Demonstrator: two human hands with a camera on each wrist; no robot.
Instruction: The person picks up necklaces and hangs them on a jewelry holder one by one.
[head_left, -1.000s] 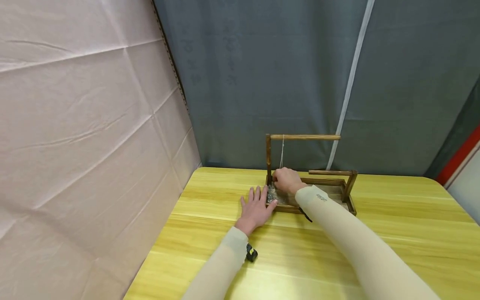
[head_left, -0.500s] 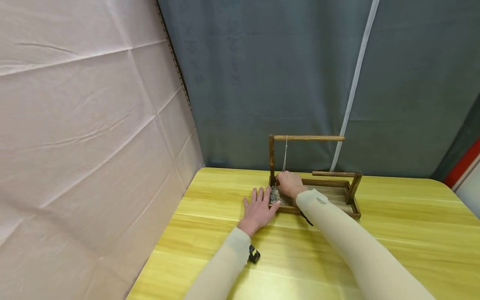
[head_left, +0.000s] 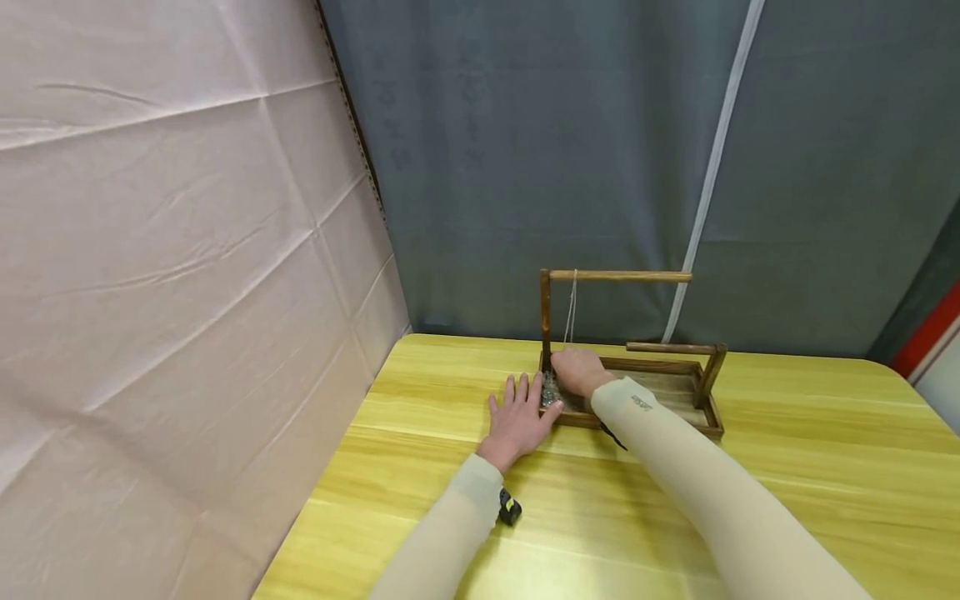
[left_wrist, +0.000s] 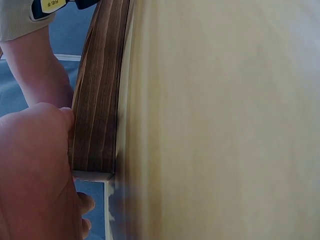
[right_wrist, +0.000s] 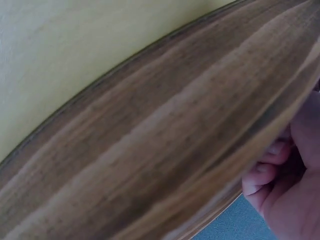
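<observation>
**Right hand working at the string's lower end inside the wooden rack, left hand bracing**

Near edge of the tabletop [head_left: 420, 467]: just both sleeved forearms, plus a small black-and-yellow clip [head_left: 509, 507] at the left wrist.

Mid-table: left hand [head_left: 519, 419] lies flat, fingers straight and spread, thumb against the left end of the wooden rack [head_left: 678, 392]. Left wrist view confirms the thumb on the rack's dark rail [left_wrist: 97, 100]. Reads as a brace.

In the rack's left end: right hand [head_left: 578, 371] is curled over a greyish bundle [head_left: 549, 390]. Fingers are bent in the right wrist view [right_wrist: 267, 172], but I cannot tell whether they actually pinch anything.

Above it: a thin string [head_left: 572, 308] hangs from the top bar [head_left: 622, 276] down to the right hand.

Far side: grey curtain [head_left: 570, 150]; pink sheet [head_left: 165, 250] on the left.

Judgement: step in hand is handling the string's lower end. Next move needs fine fingertip control and a steady rack, so the brace should hold.
</observation>
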